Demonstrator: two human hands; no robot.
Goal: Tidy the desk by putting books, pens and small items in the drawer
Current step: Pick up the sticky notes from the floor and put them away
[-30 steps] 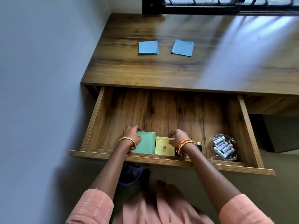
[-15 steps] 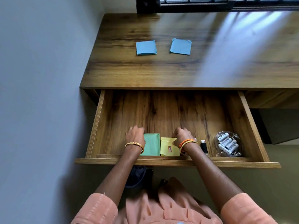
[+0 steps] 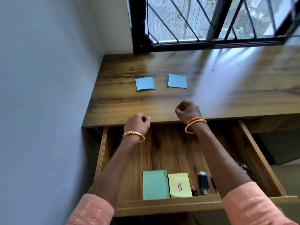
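Wood-grain counter (image 3: 227, 88) runs under a barred window (image 3: 211, 21), with 2 blue paper squares, the left blue square (image 3: 145, 83) and the right blue square (image 3: 177, 81), lying apart near its middle. Below its front edge the drawer (image 3: 259, 161) stands pulled out. Inside, at the front, a green booklet (image 3: 155, 185) lies just beside a yellow booklet (image 3: 179, 185), with a black USB stick (image 3: 203, 182) to their right. Both hands hover above the counter edge, the left hand (image 3: 137, 123) and right hand (image 3: 188, 109) each loosely curled, holding nothing.
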